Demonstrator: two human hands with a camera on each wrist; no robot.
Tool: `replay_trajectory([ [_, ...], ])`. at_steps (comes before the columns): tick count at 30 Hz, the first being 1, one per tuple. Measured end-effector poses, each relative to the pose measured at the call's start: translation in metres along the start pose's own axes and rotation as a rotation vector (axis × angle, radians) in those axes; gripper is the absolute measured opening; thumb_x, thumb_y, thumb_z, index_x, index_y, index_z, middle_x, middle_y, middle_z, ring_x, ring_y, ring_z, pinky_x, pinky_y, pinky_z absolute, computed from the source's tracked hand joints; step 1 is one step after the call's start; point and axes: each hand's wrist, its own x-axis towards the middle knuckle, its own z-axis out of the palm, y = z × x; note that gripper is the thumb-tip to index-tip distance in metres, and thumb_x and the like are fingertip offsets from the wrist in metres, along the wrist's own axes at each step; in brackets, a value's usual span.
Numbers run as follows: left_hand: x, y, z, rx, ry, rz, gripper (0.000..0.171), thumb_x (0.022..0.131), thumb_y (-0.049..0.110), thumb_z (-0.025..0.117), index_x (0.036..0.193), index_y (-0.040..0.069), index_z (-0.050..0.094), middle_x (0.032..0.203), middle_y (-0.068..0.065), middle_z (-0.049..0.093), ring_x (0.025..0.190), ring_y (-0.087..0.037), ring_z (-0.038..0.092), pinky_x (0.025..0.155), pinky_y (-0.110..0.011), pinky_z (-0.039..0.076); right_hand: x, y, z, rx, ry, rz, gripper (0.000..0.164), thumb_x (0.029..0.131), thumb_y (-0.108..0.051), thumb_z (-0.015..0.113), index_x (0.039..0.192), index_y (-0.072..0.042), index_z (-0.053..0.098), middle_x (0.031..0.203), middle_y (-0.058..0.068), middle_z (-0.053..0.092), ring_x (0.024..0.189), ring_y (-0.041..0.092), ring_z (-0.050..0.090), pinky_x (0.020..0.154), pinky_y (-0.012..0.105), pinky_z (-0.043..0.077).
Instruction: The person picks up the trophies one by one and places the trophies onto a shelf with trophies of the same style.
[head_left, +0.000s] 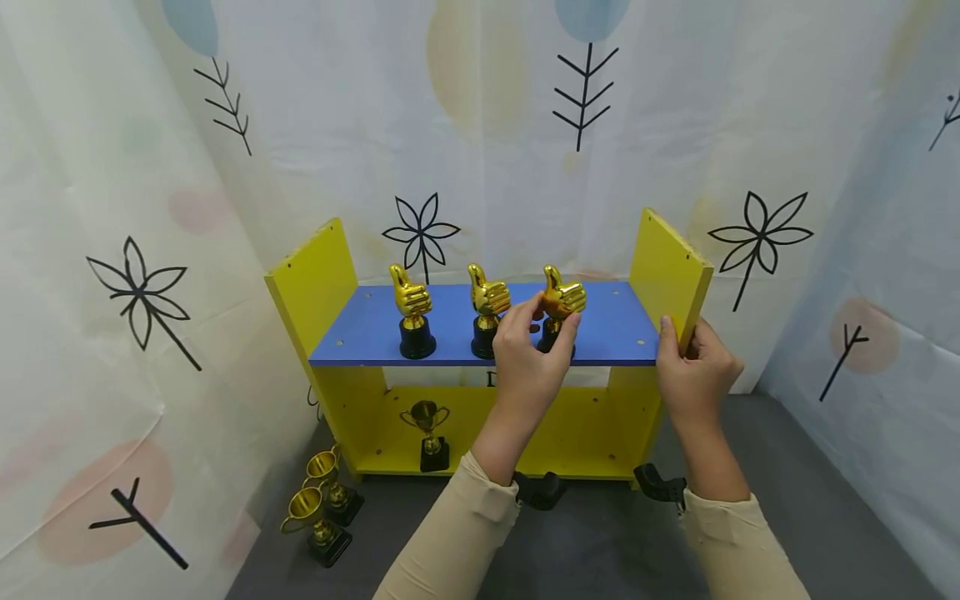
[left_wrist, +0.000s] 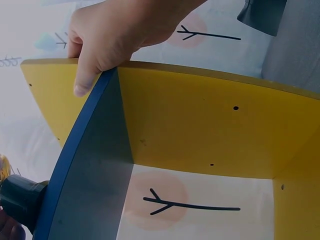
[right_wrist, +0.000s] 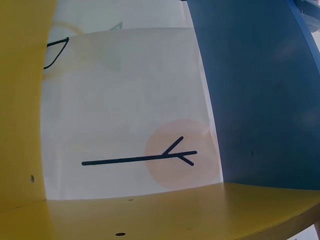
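Observation:
My left hand [head_left: 528, 350] pinches a gold thumbs-up trophy [head_left: 566, 300] between thumb and fingers, at the right of the blue shelf board [head_left: 450, 321]. That trophy's black base [left_wrist: 22, 197] shows at the left edge of the left wrist view. My right hand [head_left: 701, 367] grips the front edge of the yellow side panel [head_left: 675, 275], its thumb on the inner face near the blue board. Two matching trophies stand upright on the board, one at the left [head_left: 412, 300] and one in the middle [head_left: 491, 298], partly covered by my left hand.
A gold cup trophy [head_left: 427, 425] stands on the yellow lower shelf [head_left: 540, 433]. Two more cup trophies, a back one [head_left: 322, 467] and a front one [head_left: 307, 508], stand on the grey floor [head_left: 585, 550] at the left. Patterned white curtains [head_left: 315, 167] surround the unit.

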Motion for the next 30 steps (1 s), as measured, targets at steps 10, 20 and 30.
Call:
replay_trajectory([
  [10, -0.002, 0.0, -0.001, -0.026, 0.01, -0.017, 0.048, 0.096, 0.025, 0.082, 0.133, -0.003, 0.069, 0.117, -0.015, 0.072, 0.107, -0.033, 0.069, 0.09, -0.038, 0.061, -0.001, 0.004, 0.0, 0.004, -0.009, -0.005, 0.027, 0.096, -0.01, 0.079, 0.114, 0.009, 0.078, 0.1, 0.027, 0.079, 0.074, -0.025, 0.054, 0.064, -0.004, 0.041],
  [20, -0.009, -0.004, -0.001, -0.006, 0.01, -0.02, 0.048, 0.097, 0.027, 0.081, 0.133, -0.002, 0.07, 0.116, -0.014, 0.073, 0.107, -0.025, 0.07, 0.088, -0.036, 0.062, -0.002, 0.002, -0.001, 0.0, -0.01, -0.01, 0.026, 0.096, -0.009, 0.079, 0.113, 0.01, 0.078, 0.098, 0.028, 0.079, 0.073, -0.024, 0.053, 0.064, -0.004, 0.04],
  [30, -0.016, -0.006, -0.005, 0.008, -0.026, -0.046, 0.049, 0.097, 0.026, 0.081, 0.135, -0.003, 0.068, 0.116, -0.015, 0.072, 0.108, -0.026, 0.07, 0.091, -0.032, 0.062, -0.001, 0.003, -0.002, 0.002, -0.014, -0.006, 0.027, 0.097, -0.012, 0.078, 0.114, 0.009, 0.078, 0.099, 0.027, 0.079, 0.074, -0.025, 0.054, 0.066, -0.004, 0.041],
])
